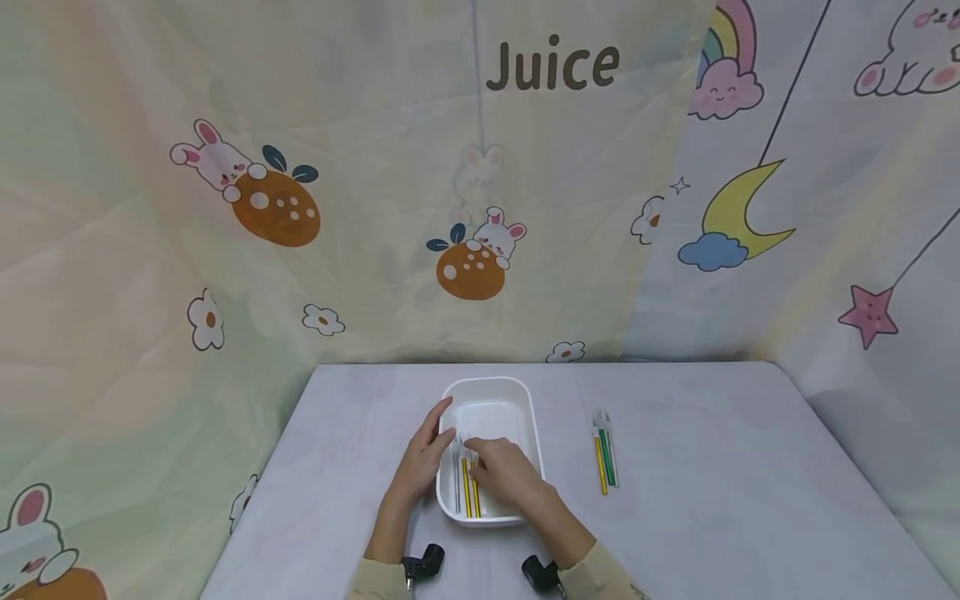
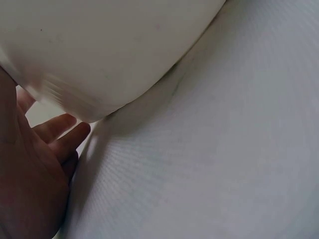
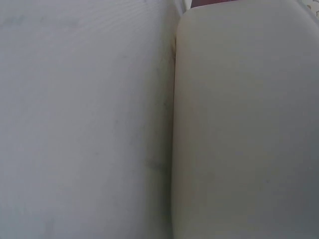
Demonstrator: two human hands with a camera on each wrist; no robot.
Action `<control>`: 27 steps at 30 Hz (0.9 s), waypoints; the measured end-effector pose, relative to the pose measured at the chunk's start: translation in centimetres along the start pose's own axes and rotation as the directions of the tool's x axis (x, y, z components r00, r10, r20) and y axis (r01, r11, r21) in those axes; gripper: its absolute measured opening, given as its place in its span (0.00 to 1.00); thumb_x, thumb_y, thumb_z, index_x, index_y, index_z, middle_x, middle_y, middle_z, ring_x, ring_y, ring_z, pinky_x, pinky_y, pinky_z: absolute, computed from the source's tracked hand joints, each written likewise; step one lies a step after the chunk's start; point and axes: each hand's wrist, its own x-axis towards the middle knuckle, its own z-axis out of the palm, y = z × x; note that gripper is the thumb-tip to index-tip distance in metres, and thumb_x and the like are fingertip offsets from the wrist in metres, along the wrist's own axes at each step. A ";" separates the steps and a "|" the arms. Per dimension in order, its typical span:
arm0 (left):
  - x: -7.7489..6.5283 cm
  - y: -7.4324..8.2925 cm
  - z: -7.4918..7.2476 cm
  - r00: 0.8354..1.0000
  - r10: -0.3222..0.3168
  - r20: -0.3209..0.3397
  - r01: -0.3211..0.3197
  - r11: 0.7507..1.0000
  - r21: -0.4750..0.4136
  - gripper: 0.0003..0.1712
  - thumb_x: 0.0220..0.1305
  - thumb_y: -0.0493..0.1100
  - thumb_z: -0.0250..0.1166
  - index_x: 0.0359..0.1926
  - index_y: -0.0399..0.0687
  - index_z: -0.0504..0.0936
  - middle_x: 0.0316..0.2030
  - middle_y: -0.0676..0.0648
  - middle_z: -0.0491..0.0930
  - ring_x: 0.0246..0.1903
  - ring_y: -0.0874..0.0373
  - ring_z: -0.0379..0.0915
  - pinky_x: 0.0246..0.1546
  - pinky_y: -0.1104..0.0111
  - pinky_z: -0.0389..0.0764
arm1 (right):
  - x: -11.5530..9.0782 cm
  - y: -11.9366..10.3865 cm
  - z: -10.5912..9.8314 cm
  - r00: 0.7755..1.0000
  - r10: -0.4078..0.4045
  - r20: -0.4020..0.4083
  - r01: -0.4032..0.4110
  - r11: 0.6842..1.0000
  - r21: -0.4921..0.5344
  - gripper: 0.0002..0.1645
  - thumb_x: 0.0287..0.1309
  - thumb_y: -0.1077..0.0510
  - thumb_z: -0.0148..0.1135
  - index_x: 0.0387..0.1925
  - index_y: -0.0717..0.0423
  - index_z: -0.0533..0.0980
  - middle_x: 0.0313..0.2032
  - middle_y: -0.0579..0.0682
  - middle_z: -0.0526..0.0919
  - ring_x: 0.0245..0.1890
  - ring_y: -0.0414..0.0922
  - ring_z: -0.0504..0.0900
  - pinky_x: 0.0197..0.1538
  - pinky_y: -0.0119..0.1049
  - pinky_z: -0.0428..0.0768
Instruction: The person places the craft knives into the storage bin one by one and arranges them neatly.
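Note:
A white tray [image 1: 495, 410] lies in front of me in the head view. My left hand [image 1: 420, 463] holds its left side, thumb over the rim and fingers along the outer wall; the left wrist view shows those fingertips [image 2: 79, 133] at the tray's lower edge. My right hand [image 1: 508, 473] reaches inside, its index finger and thumb pinching the upper part of a yellow pen [image 1: 476, 500]. Beside that pen lie another yellow pen [image 1: 466, 493] and a slim pale pen [image 1: 457, 483]. The right wrist view shows mainly the tray's outer wall [image 3: 244, 119].
On the table [image 1: 712, 467], right of the tray, a yellow pen [image 1: 601, 467], a green pen [image 1: 607, 458] and a pale pen [image 1: 613, 462] lie close together. A printed cloth [image 1: 375, 167] hangs behind the table.

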 end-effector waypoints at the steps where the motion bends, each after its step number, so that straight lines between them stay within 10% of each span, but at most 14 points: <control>1: 0.0 0.0 0.0 1.000 -0.001 0.001 0.001 1.000 -0.001 0.31 0.80 0.44 0.54 0.80 0.65 0.62 0.83 0.52 0.51 0.83 0.52 0.40 0.82 0.50 0.46 | 0.0 0.0 0.0 1.000 0.000 -0.002 0.000 1.000 -0.007 0.24 0.66 0.59 0.68 0.62 0.55 0.81 0.35 0.46 0.88 0.28 0.36 0.76 0.34 0.30 0.77; 12: 0.2 0.1 0.0 1.000 0.009 0.010 -0.009 1.000 0.010 0.32 0.80 0.42 0.54 0.80 0.58 0.62 0.83 0.50 0.52 0.83 0.49 0.41 0.82 0.48 0.48 | -0.4 -0.4 -0.7 0.986 -0.073 -0.152 0.056 0.992 -0.112 0.27 0.64 0.58 0.71 0.65 0.53 0.79 0.37 0.45 0.88 0.33 0.37 0.78 0.42 0.34 0.85; 27: 0.0 0.2 0.0 1.000 -0.012 -0.004 0.012 1.000 0.023 0.32 0.80 0.44 0.55 0.80 0.61 0.62 0.83 0.49 0.52 0.83 0.49 0.41 0.82 0.47 0.47 | -0.7 0.3 -1.4 0.878 -0.184 -0.441 0.179 0.982 -0.053 0.25 0.61 0.60 0.74 0.60 0.52 0.81 0.38 0.44 0.88 0.29 0.34 0.75 0.31 0.24 0.77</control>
